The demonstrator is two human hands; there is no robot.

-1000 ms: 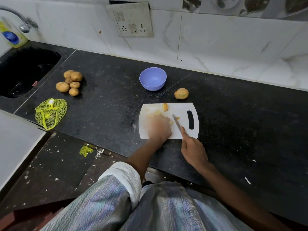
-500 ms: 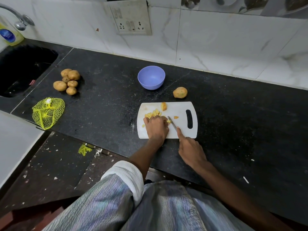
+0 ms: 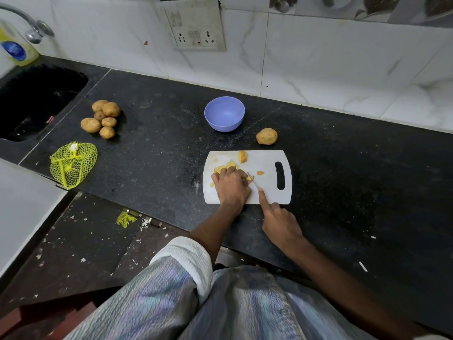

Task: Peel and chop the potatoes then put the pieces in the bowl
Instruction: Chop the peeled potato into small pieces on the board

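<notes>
A white cutting board [image 3: 266, 192] lies on the black counter. Yellow chopped potato pieces [image 3: 226, 166] are piled on its left half, with a larger chunk [image 3: 242, 156] near the far edge. My left hand [image 3: 231, 186] presses down on the pieces, fingers curled over them. My right hand [image 3: 278, 223] holds a knife [image 3: 253, 182], index finger stretched along it, blade tip against the pieces by my left fingers. An empty purple bowl [image 3: 224, 113] stands beyond the board. One partly peeled potato [image 3: 266, 136] rests right of the bowl.
Several whole potatoes [image 3: 101, 119] sit in a heap at the left, near the dark sink [image 3: 31, 101]. A yellow net bag [image 3: 72, 163] lies at the counter's front left. A tap [image 3: 29, 25] and a soap bottle [image 3: 16, 49] stand by the sink.
My left hand has slid back toward me, uncovering more chopped pieces. The knife has moved left and lower, closer to my left fingers.
</notes>
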